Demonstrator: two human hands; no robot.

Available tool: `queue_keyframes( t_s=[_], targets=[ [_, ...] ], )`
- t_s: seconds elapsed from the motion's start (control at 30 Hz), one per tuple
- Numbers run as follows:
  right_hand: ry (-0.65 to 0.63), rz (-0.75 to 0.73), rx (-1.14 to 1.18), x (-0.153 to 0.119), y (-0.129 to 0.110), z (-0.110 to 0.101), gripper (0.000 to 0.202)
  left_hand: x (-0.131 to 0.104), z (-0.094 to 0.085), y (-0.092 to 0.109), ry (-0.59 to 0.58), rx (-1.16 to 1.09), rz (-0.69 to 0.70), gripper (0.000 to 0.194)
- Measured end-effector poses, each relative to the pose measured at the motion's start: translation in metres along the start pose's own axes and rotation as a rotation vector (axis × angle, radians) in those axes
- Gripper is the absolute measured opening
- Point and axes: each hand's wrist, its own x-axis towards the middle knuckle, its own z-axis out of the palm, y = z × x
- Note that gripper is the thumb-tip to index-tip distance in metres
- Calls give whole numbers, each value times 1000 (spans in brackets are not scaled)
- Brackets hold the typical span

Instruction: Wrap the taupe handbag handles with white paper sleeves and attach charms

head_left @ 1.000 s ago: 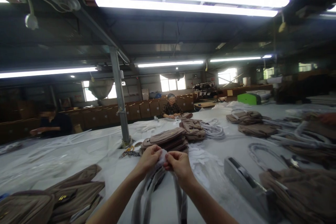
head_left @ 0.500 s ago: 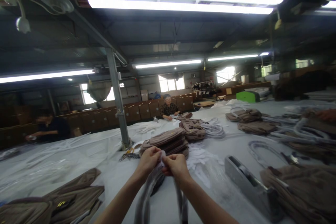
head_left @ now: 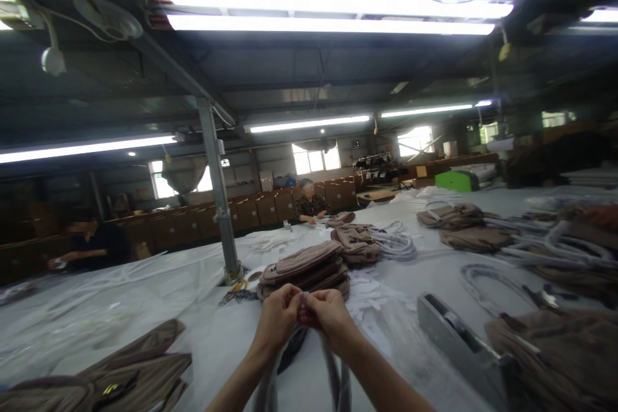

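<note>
My left hand [head_left: 279, 317] and my right hand [head_left: 331, 317] meet in the middle, fingertips pinched together around a small bit of white wrapping [head_left: 304, 296], mostly hidden by the fingers. Just below them a bag handle [head_left: 333, 367] wrapped in whitish sheet runs down on both sides towards the lower edge of the view. A dark piece [head_left: 292, 351] shows between its two sides. Right behind the hands lies a stack of brown bags [head_left: 304, 267].
A grey tape dispenser [head_left: 463, 341] stands at the right, beside a brown bag [head_left: 560, 354]. More brown bags [head_left: 140, 367] lie at left. A metal post [head_left: 219, 193] rises from the table. White paper strips [head_left: 371, 296] lie near the stack. Co-workers [head_left: 311, 203] sit beyond.
My hands have drawn closer together and sit slightly lower. The white piece that stood out between the fingertips is now mostly covered. The whole view has tilted up slightly.
</note>
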Motion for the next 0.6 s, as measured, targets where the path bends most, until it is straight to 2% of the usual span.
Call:
queue_keyframes(
  t_s=[0.1, 0.2, 0.37, 0.43, 0.5, 0.57, 0.6],
  targets=[
    [0, -4, -51, -2, -1, -1, 35, 1, -4, 0, 8, -37, -34, 27],
    [34, -51, -165, -2, -2, 0, 29, 7, -7, -2, -4, -104, -141, 32],
    [41, -169, -384, -8, -6, -3, 23, 13, -14, 0, -151, -236, -379, 33],
    [65, -295, -474, -10, -12, -6, 17, 14, -17, 4, -167, -266, -418, 31],
    [60, -504, -608, -9, -17, -10, 15, 14, -17, 7, -172, -280, -426, 29],
    [-22, -653, -733, -5, -20, -14, 11, 14, -16, 8, -181, -274, -412, 23],
    [-80, -676, -776, -2, -20, -16, 8, 15, -15, 8, -179, -261, -402, 19]
  ],
)
